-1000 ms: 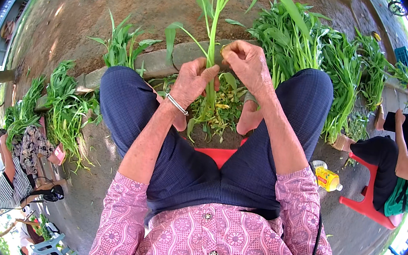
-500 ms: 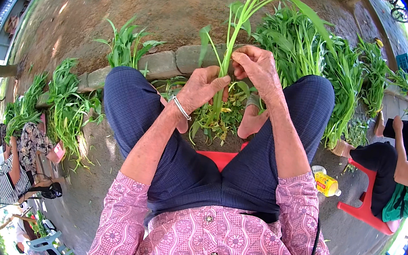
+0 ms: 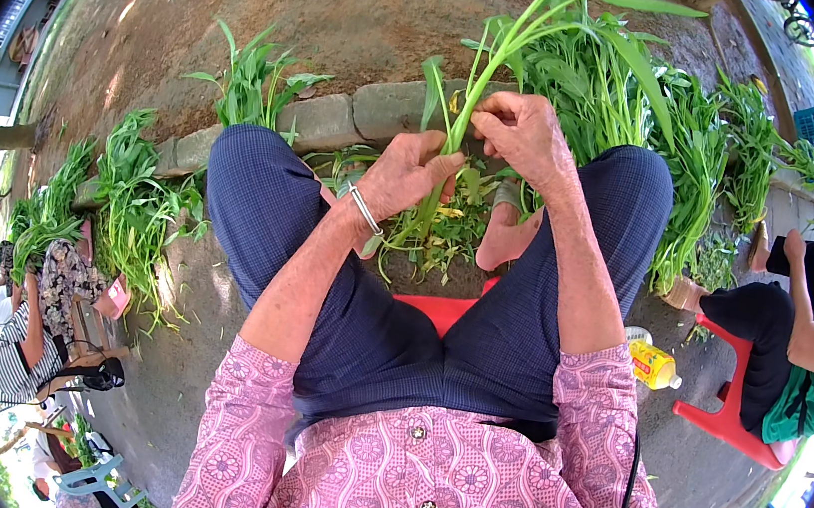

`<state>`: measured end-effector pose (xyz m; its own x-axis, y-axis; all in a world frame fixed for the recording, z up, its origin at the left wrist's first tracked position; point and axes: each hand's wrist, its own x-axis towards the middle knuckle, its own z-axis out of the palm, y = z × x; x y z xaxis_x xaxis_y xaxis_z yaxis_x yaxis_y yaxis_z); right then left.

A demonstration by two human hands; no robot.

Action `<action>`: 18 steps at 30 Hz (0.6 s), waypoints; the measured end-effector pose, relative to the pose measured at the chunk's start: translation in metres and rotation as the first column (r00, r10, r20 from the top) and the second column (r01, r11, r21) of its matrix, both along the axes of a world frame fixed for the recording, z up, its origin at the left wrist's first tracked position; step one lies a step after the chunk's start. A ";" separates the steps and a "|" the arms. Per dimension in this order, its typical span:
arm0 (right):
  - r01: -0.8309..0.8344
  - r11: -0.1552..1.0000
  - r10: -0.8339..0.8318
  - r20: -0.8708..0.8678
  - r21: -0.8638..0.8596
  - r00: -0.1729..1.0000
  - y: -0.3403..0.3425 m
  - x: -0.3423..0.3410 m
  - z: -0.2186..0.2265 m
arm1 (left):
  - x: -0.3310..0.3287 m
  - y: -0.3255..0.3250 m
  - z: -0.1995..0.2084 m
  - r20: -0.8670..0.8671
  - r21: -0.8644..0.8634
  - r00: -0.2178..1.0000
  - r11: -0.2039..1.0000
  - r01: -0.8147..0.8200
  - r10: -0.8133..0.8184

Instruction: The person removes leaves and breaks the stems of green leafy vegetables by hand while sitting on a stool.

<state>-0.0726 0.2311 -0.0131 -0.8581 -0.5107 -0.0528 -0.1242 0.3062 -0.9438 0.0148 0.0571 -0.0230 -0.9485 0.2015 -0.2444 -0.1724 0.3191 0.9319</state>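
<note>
My left hand [image 3: 406, 176], with a silver bangle at the wrist, is closed round the lower stems of a bunch of leafy greens [image 3: 489, 63]. The bunch leans up and to the right, its long narrow leaves spreading at the top. My right hand [image 3: 524, 137] is closed in a pinch beside the stems, just above the left hand; whatever lies between its fingertips is too small to make out. Loose trimmed leaves [image 3: 449, 239], some yellowed, lie on the ground between my feet, below the hands.
A big heap of greens [image 3: 597, 85] lies beyond my right knee, and smaller bunches [image 3: 130, 172] lie to the left. A stone kerb [image 3: 326, 124] crosses ahead. I sit on a red stool [image 3: 436, 310]. At right are a yellow bottle [image 3: 653, 365] and another seated person [image 3: 805, 370].
The bunch has tipped further to the right at its top. My right hand has shifted slightly right along with it, while the left keeps its grip on the stems.
</note>
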 end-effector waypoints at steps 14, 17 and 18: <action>0.274 0.815 -0.040 0.422 -0.511 0.906 -0.008 0.001 -0.003 | 0.002 -0.001 0.007 0.057 0.301 0.994 0.948 -0.106 0.093; 0.220 0.856 -0.014 0.405 -0.467 0.914 -0.005 -0.003 -0.002 | 0.001 -0.006 0.007 0.067 0.322 0.969 0.914 -0.248 0.239; 0.181 0.903 -0.035 0.353 -0.390 0.935 -0.003 -0.002 -0.001 | 0.000 -0.009 0.004 0.062 0.334 0.955 0.896 -0.292 0.289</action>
<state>-0.0746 0.2282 -0.0142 -0.8789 -0.4532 -0.1486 0.2271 -0.1238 -0.9660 0.0146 0.0482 -0.0188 -0.9751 -0.0107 -0.2215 -0.2200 -0.0779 0.9724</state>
